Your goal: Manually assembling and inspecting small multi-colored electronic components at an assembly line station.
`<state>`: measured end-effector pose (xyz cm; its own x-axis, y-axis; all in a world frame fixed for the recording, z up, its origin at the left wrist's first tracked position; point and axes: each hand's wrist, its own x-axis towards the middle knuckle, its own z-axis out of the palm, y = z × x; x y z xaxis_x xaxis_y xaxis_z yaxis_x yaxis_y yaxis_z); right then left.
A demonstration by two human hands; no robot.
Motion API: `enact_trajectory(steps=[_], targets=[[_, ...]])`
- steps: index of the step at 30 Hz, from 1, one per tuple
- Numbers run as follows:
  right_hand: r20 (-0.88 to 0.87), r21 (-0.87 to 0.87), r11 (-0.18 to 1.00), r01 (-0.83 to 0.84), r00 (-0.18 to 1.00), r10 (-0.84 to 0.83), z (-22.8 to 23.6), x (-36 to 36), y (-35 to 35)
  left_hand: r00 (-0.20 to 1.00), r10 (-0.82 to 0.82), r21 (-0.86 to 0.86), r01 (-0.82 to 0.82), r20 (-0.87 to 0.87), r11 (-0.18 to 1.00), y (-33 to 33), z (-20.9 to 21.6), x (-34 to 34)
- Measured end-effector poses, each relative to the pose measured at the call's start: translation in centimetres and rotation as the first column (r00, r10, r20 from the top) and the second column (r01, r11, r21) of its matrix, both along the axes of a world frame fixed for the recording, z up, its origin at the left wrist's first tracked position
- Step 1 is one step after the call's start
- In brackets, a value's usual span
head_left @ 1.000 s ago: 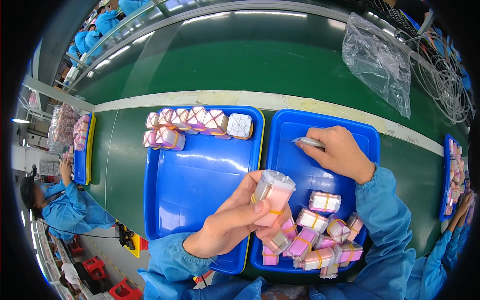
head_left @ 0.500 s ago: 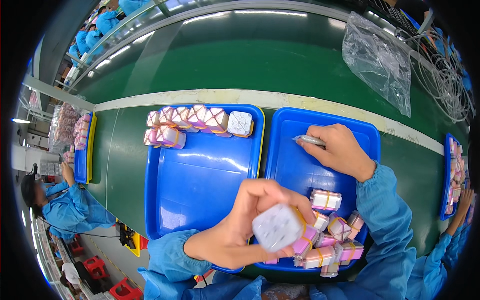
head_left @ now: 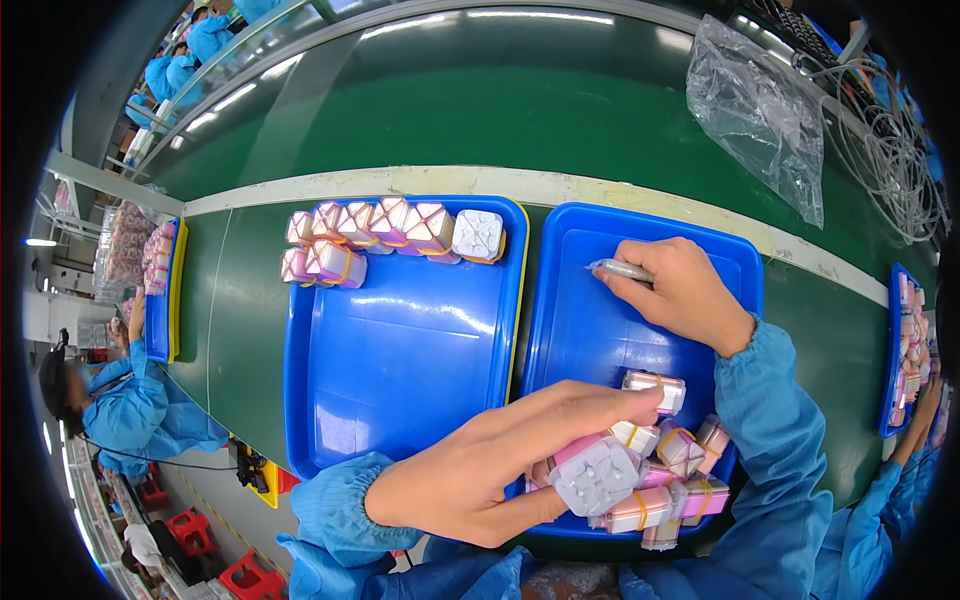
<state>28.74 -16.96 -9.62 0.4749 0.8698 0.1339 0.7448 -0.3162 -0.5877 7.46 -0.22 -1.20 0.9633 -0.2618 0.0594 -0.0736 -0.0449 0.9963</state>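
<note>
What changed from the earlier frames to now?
The left hand moved right and nearer the wearer, its block turning grey end toward the camera. Nothing was let go. The right hand still grips the pen-like tool; blocks in the left tray stayed.

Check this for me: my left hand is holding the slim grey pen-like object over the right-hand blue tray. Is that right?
Not quite: the head view shows your right hand holding the slim grey pen-like object over the right-hand blue tray.

Two large blue trays (head_left: pixel 410 360) at the middle; eight banded packs (head_left: pixel 391 222) in the left one, the right one's partly hidden; one pen-like tool (head_left: pixel 630 271); one clear plastic bag (head_left: pixel 752 120).
</note>
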Motion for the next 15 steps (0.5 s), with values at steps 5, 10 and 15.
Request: enact_trajectory(steps=[5,10,15], targets=[[0.002,0.032,1.000,0.001,1.000,-0.001,-0.4,0.0,0.0,0.991,0.036,0.052,-0.043,0.130,0.998,0.8,-0.1,0.3],[-0.015,0.030,1.000,-0.001,1.000,0.001,-0.3,0.0,-0.1,0.966,0.207,0.100,-0.224,0.157,0.969,1.4,-0.2,-0.2],[-0.009,-0.039,0.999,0.014,1.000,-0.014,0.4,-0.3,0.1,0.938,0.194,-0.001,-0.202,0.286,0.979,1.3,-0.5,0.0]])
